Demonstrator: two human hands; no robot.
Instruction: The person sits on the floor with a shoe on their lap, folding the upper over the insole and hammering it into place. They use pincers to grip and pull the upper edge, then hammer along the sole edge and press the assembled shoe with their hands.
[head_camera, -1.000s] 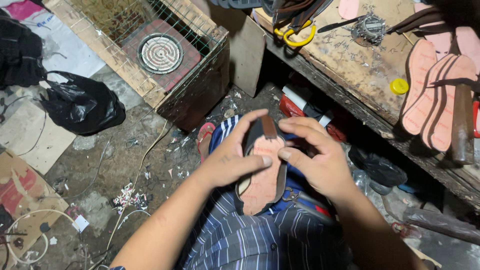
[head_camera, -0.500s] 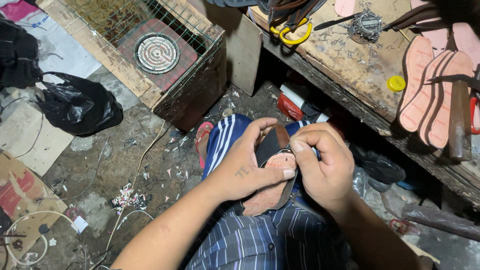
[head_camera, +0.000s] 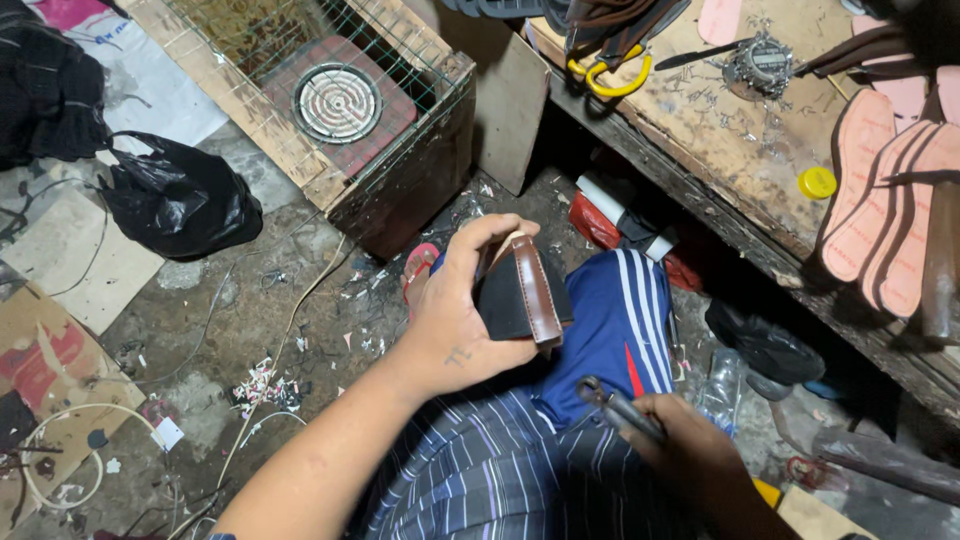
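Observation:
My left hand grips a sandal with a black sole and a brown leather strap, held on edge above my lap. Fingers wrap its far side, thumb on the near side. My right hand is lower right over my knee, closed on a metal plier-like tool whose jaws point up-left toward the sandal. The two hands are apart.
A wooden workbench at the upper right carries pink insoles, a yellow cap, yellow-handled pliers and nails. A mesh-sided wooden box holds a round coil heater. A black bag and scraps lie on the floor.
My right hand has let go of the sandal and dropped to my knee, now holding the metal tool. My left hand alone turned the sandal on edge, strap facing me.

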